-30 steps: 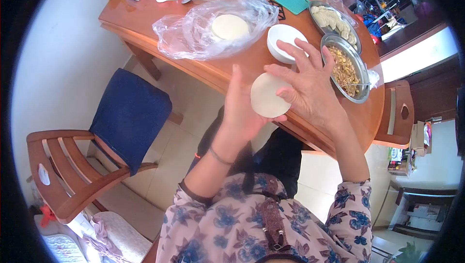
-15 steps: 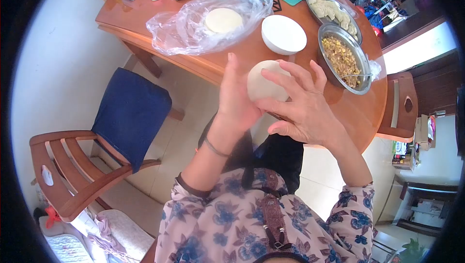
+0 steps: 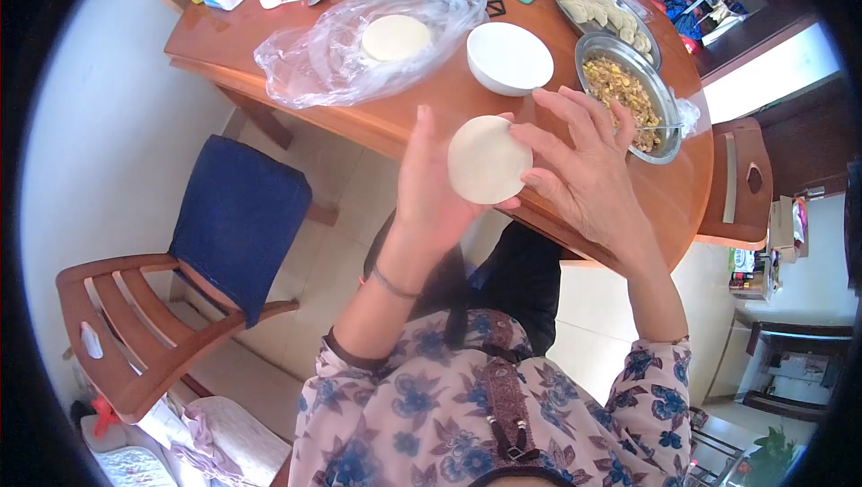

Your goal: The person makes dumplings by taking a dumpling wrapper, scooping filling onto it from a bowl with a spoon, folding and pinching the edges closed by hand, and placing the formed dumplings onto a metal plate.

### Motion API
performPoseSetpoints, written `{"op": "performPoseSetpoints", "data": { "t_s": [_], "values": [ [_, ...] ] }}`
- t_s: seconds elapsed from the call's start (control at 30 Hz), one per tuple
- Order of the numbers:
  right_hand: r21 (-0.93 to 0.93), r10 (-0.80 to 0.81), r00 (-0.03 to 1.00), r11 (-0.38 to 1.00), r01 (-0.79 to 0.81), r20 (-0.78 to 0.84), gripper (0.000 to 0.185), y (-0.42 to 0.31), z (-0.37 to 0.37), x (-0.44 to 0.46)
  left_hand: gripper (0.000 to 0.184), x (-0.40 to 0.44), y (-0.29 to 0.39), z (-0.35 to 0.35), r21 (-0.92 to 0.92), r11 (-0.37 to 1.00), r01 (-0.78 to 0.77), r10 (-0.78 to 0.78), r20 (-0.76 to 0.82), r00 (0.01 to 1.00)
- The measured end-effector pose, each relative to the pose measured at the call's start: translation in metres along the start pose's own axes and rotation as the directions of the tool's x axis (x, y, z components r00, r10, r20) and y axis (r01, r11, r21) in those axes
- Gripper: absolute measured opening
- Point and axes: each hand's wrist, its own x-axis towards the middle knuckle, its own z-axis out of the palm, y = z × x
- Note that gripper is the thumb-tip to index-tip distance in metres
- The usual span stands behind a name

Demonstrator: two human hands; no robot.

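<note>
The left hand point(image 3: 435, 186) is lying palm-up and spread, thumb standing apart, and is carrying a flat dough round point(image 3: 490, 160) on its palm and fingers, out in front of the table's edge point(image 3: 211, 38). The right hand point(image 3: 588, 168) is hanging half open at the round's three o'clock, its thumb and forefinger touching the rim apart from each other; whether they are pinching it, I cannot tell. The step in hand is looking like settling or turning the bare round. As I judge it, the next move is calling for a steady left palm and a light right-hand touch. From the round, a white bowl point(image 3: 512, 56) is sitting near twelve o'clock, a metal bowl point(image 3: 669, 110) of chopped filling point(image 3: 618, 87) at two, and a plastic bag point(image 3: 296, 65) at ten to eleven.
</note>
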Motion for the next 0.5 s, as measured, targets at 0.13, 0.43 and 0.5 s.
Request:
{"op": "performPoseSetpoints", "data": {
  "t_s": [0.13,0.43,0.5],
  "values": [
    [0.083,0.036,0.998,0.996,-0.031,-0.057,0.036,0.000,0.004,0.007,0.086,-0.003,-0.003,0.003,0.062,0.998,-0.025,0.028,-0.042,0.999],
    [0.816,0.418,0.864,0.370,-0.445,0.281,0.023,-0.005,0.022,0.016,0.055,-0.008,-0.016,0.013,0.336,0.933,-0.133,0.175,-0.100,0.979],
    [0.830,0.428,0.817,0.226,-0.510,0.386,0.019,-0.005,0.027,0.017,0.052,-0.011,-0.017,0.012,0.362,0.918,-0.160,0.216,-0.119,0.969]
  ]
}}
